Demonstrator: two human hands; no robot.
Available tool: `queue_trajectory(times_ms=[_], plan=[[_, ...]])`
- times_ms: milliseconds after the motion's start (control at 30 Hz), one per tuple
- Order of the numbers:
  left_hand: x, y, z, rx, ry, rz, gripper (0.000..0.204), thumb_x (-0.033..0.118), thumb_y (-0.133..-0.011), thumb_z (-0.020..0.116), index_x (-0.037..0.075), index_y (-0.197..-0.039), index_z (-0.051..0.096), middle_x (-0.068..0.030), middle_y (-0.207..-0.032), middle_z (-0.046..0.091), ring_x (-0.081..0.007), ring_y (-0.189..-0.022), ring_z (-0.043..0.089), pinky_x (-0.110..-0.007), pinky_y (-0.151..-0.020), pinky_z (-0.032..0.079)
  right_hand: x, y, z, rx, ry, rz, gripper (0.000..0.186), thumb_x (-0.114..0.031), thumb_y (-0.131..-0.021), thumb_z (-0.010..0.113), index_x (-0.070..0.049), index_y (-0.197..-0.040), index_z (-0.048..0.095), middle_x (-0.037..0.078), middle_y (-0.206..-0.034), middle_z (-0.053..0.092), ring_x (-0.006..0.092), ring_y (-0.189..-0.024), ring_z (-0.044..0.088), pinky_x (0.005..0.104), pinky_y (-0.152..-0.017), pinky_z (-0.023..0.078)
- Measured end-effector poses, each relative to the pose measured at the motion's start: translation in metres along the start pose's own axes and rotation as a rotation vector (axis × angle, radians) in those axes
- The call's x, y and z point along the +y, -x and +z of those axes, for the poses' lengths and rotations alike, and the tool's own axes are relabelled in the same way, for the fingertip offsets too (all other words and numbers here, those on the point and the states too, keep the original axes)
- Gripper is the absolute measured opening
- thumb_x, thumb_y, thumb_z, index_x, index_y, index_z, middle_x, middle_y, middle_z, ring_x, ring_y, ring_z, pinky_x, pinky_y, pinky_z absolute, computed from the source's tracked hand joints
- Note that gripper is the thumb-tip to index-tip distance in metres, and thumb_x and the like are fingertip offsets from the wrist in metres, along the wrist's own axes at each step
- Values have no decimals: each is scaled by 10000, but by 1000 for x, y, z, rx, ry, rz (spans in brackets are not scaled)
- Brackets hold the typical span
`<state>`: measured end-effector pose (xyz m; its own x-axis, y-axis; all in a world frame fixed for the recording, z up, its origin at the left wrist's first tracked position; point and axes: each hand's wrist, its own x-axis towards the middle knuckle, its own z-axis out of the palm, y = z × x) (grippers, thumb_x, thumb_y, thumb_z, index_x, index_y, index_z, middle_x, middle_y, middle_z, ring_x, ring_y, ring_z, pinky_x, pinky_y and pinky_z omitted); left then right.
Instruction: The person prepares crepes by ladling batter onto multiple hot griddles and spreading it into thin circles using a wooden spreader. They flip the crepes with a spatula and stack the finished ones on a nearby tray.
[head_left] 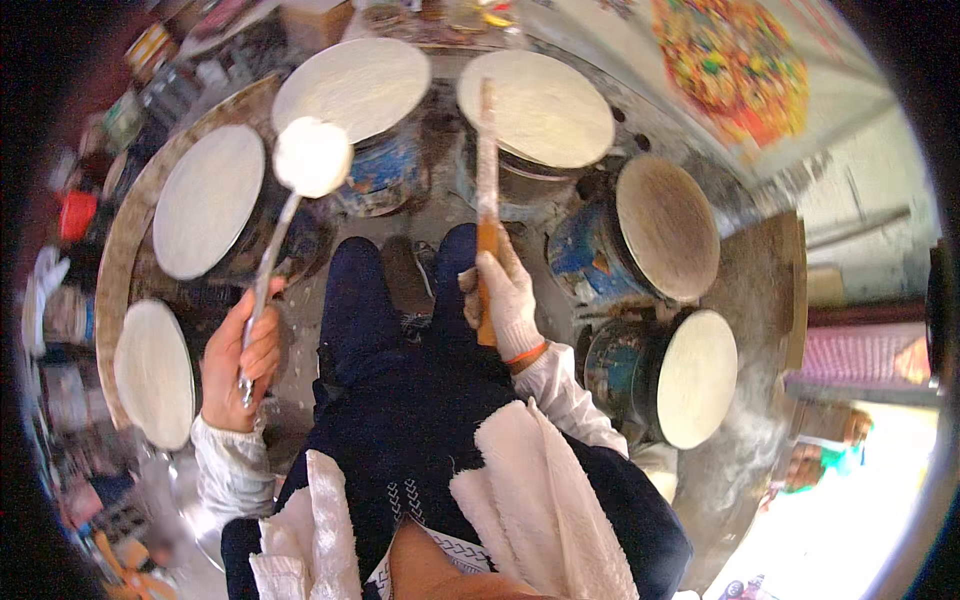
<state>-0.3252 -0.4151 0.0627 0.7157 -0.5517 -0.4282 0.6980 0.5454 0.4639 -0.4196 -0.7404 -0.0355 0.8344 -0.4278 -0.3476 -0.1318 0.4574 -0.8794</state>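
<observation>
My left hand (242,360), bare, is closed round the metal handle of a ladle (270,250). White batter (312,157) fills its bowl, held up beside the far-left round griddle. In a white glove, my right hand (505,290) grips a long flat wooden spatula (488,160). Its blade is smeared with white and reaches over the pale crepe (550,110) on the far-right griddle. More thin crepes cover other griddles, among them a far-left crepe (350,90), a left crepe (210,200), a near-left crepe (155,375) and a near-right crepe (698,380). One griddle (668,228) shows a bare brown surface.
Blue, worn drum-like stoves (378,175) stand under the griddles, curving round my legs. Steam (750,420) rises at the lower right. A low wall edge (118,290) runs along the left, with clutter beyond it. A printed food poster (735,70) hangs at the far right.
</observation>
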Motion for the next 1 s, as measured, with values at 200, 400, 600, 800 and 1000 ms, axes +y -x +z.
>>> queue_trajectory(times_ms=[200, 400, 600, 800, 1000], plan=[[-39, -101, 118, -208, -206, -403, 375, 201, -1091, 428, -53, -1366, 450, -7, -737, 461, -46, -459, 392, -199, -397, 365, -10, 48, -92, 415, -242, -113, 552, -144, -1019, 530, -227, -1544, 381, 74, -848, 660, 146, -495, 547, 287, -392, 448], [-133, -213, 218, -474, -463, -601, 362, 229, -1089, 434, -31, -1336, 485, 19, -743, 457, -25, -482, 395, -185, -410, 347, -28, 93, -151, 682, -326, -237, 536, -98, -965, 587, -149, -1489, 485, 51, -940, 652, 100, -573, 538, 220, -405, 383], [-289, -304, 309, -712, -615, -709, 324, 262, -1065, 493, 10, -1269, 508, 15, -748, 535, -30, -525, 463, -182, -442, 383, -68, 96, -181, 916, -284, -398, 514, -55, -963, 597, -46, -1466, 490, 53, -889, 657, 61, -505, 507, 194, -385, 339], [-439, -365, 313, -870, -998, -540, 205, 229, -977, 611, 57, -1084, 579, -27, -778, 579, -89, -605, 539, -267, -500, 456, -81, 37, -236, 923, -290, -350, 519, -52, -954, 603, -33, -1461, 493, 3, -812, 614, 51, -474, 470, 202, -390, 343], [-472, -429, 275, -851, -2060, 706, 503, 196, -938, 605, 67, -1411, 495, -161, -940, 695, -344, -801, 681, -471, -708, 535, -65, 6, -272, 1043, -425, -428, 531, -69, -970, 570, -120, -1490, 475, -19, -795, 564, 50, -513, 469, 214, -384, 346]])
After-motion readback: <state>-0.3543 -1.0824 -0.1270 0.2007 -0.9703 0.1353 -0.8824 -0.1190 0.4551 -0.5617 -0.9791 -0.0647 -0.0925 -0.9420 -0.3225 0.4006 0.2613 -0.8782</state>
